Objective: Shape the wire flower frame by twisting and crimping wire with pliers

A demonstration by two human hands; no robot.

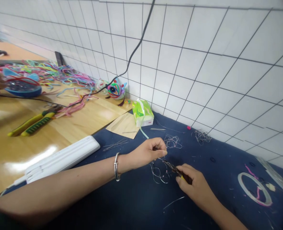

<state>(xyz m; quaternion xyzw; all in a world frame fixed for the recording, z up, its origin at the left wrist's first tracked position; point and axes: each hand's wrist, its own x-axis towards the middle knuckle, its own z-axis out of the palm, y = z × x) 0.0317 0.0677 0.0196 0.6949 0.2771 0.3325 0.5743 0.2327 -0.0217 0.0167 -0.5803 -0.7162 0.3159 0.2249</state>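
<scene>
A looped wire piece [160, 175] is pinched between the thumb and fingers of the left hand [155, 149], its loops spread below the fingertips towards the near side; whether they touch the dark blue cloth [131, 204] cannot be told. The handles of the small pliers [174, 168] are wrapped by the fingers of the right hand [191, 180]. The long axis of these pliers is slanted, with the nose directed up and leftwards to the pinched wire; whether the jaws are closed on it cannot be made out. A bracelet [116, 166] is worn on the left wrist. Just beyond the hands, a second looped wire piece [173, 142] is laid on the cloth, with a wire tangle [203, 136] farther right and a white ring [268, 198] near the right edge. Loose wires [115, 144] are scattered leftwards, near brown paper [122, 123] and a green tissue pack [143, 113]. Larger pliers [37, 124] are rested on the wooden table [84, 124], handles directed lower left.
</scene>
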